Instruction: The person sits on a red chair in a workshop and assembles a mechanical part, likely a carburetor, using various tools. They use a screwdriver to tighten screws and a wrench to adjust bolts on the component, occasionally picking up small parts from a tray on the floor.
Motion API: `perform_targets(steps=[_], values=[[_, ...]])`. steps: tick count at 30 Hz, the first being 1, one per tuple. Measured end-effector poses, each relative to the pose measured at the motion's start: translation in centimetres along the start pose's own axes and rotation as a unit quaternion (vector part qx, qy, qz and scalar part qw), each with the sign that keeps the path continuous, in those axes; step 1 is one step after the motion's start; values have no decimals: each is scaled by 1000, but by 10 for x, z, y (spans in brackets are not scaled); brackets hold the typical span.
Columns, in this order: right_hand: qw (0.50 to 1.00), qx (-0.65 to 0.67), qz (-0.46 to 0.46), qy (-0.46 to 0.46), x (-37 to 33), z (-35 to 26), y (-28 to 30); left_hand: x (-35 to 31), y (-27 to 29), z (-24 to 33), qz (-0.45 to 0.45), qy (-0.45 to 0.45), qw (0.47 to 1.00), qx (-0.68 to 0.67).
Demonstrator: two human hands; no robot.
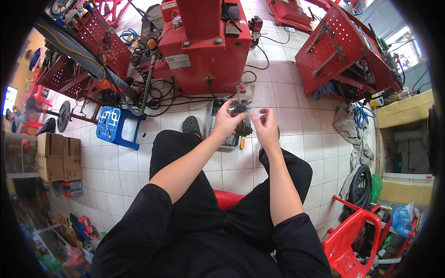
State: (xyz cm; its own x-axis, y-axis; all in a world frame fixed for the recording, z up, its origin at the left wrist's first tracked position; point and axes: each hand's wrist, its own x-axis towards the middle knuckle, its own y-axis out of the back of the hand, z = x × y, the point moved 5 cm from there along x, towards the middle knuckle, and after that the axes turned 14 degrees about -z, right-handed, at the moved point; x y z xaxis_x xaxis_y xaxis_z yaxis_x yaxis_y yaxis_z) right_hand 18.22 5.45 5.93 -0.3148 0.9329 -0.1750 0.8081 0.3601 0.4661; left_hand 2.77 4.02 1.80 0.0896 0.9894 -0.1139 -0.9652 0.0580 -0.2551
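My left hand (225, 124) grips a small grey metal part (240, 104) with a clear or shiny piece at its top; blur hides its exact kind. Close on its right, my right hand (266, 132) has its fingers bent and thumb apart, with nothing visible in it. Below the hands a grey metal tray (212, 116) lies on the tiles, partly covered by my left hand. Dark parts (244, 128) sit in or over it. By its front right corner is a small orange and yellow object (242, 142).
Ahead stands a large red machine (208, 65) with black hoses and cables around its base. To the left are a blue stool (118, 126) and cardboard boxes (59, 157). A red perforated tool cart (343, 51), a tyre (359, 185) and a red chair (354, 241) are on the right.
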Motion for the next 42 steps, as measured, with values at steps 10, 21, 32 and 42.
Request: perform_targets(steps=[10, 21, 32, 42], values=[[913, 268, -296, -87, -2, 20, -32, 0, -4, -1, -107, 105, 962, -226], [976, -136, -41, -162, -6, -3, -4, 2, 0, 1, -22, 123, 992, 18], [947, -306, 92, -4, -7, -12, -1, 3, -2, 9, -14, -42, 983, 178], [945, -320, 51, -36, -7, -15, 1, 1, -3, 17, -7, -29, 970, 243]])
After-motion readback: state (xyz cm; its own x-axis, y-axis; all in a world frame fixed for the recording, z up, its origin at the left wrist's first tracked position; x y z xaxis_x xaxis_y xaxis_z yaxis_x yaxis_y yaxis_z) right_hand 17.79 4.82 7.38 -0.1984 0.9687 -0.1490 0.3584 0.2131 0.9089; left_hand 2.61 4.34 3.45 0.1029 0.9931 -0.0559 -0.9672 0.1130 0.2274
